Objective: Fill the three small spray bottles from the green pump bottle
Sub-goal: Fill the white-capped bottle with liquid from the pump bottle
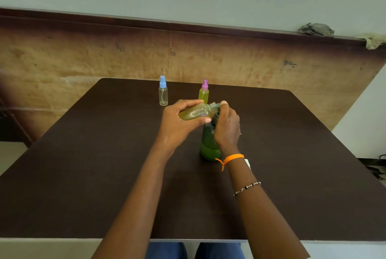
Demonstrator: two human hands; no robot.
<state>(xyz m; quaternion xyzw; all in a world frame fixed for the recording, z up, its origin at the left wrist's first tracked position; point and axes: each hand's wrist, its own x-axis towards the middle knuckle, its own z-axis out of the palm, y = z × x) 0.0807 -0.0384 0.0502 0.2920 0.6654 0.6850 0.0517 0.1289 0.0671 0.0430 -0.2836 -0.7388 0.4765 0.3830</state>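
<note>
Currently filling second bottle. Right hand grips pump bottle head at table centre; left hand holds uncapped bottle tilted, mouth at nozzle. Next: pump, recap. Beyond: purple bottle full, blue bottle empty.

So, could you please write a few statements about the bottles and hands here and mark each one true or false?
1. The left hand holds an uncapped small bottle tilted on its side. True.
2. The blue-capped bottle is full of yellow-green liquid. False: it looks clear and empty.
3. The right hand is on top of the green pump bottle. True.
4. The purple-capped bottle lies flat on the table. False: it stands upright.
5. The uncapped small bottle's open neck points toward the pump's nozzle. True.
</note>
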